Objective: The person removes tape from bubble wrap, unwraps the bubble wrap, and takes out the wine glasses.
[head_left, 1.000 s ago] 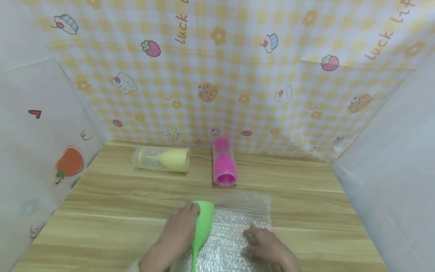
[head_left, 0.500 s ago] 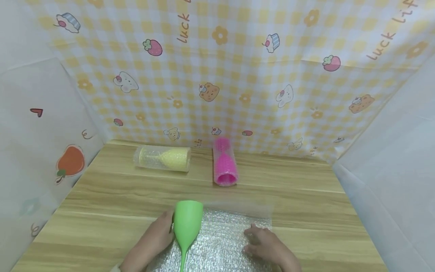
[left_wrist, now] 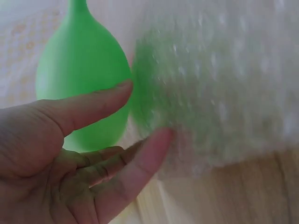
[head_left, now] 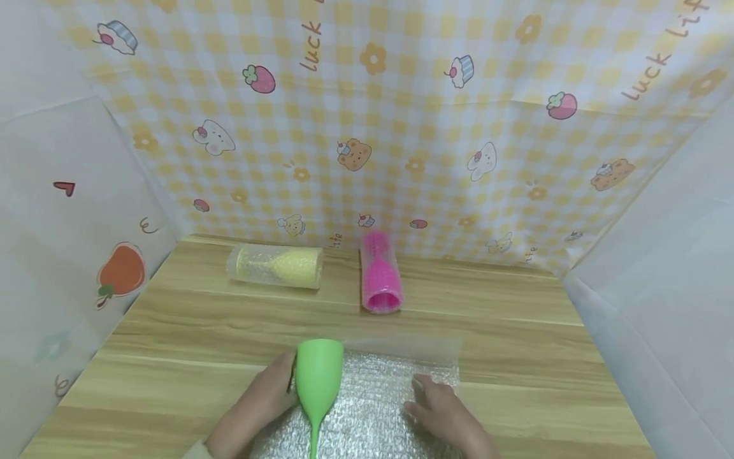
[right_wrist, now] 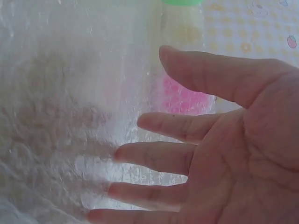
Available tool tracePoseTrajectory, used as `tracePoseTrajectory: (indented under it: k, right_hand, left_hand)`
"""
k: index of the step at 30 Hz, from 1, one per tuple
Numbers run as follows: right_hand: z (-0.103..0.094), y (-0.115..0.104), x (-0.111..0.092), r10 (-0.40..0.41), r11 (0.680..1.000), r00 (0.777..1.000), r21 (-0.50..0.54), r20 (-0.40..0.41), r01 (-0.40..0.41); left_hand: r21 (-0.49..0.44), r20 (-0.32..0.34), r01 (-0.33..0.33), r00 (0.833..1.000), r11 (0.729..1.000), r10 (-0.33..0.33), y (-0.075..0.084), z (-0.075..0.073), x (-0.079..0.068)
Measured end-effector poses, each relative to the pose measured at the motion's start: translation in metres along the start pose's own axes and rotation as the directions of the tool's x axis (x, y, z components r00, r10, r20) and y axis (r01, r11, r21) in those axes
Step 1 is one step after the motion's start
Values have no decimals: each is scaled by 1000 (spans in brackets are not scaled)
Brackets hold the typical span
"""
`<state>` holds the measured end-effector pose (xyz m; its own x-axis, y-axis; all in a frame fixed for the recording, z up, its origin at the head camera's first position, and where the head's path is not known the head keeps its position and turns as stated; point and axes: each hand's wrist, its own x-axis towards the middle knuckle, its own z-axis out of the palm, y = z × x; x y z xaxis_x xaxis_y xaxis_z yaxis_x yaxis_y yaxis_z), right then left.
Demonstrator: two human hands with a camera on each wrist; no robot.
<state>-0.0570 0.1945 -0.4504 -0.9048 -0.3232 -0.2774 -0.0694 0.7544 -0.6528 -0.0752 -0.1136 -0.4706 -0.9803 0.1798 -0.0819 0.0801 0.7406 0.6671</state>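
Note:
A green plastic goblet (head_left: 318,376) lies on a sheet of bubble wrap (head_left: 384,408), its wide rim toward the back wall and its stem toward me. My left hand (head_left: 266,389) is at the goblet's left side. In the left wrist view the thumb crosses in front of the bowl, and the loosely extended fingers are by the bubble wrap (left_wrist: 233,70); firm contact with the goblet cannot be told. My right hand (head_left: 444,411) is over the wrap's right part. Its fingers are spread and nearly straight beside the wrap (right_wrist: 60,107) in the right wrist view.
At the back of the wooden table (head_left: 504,331) lie two wrapped goblets, a yellow one (head_left: 298,266) on the left and a pink one (head_left: 381,277) near the middle. A checked cloth wall (head_left: 413,127) stands behind, with white sheets on both sides.
The green goblet has shifted left and straightened. My left hand has moved from its rim to its left side, loosening its hold. The right hand has barely moved.

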Motion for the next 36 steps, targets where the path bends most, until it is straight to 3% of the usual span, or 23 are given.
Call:
tracePoseTrajectory:
  k: [7, 12, 21, 27, 36]
  right_hand:
    - [5, -6, -2, 34, 999, 999, -19, -37, -34]
    - [10, -7, 2, 47, 999, 995, -23, -83, -49]
    - [14, -11, 30, 78, 962, 977, -240, -200, -126]
    - [-2, -7, 46, 199, 954, 970, -199, -141, -224]
    - [-15, 0, 57, 249, 942, 968, -227, -29, -249]
  left_hand:
    - [-42, 57, 35, 998, 999, -33, -7, -3, 11]
    - [-41, 63, 35, 997, 999, -32, -9, -3, 16]
    - [-63, 81, 31, 996, 998, -26, -12, -1, 26]
    - [-152, 184, 101, 980, 983, -73, -17, -3, 33]
    - [-106, 254, 167, 958, 980, -136, -8, -14, 38]
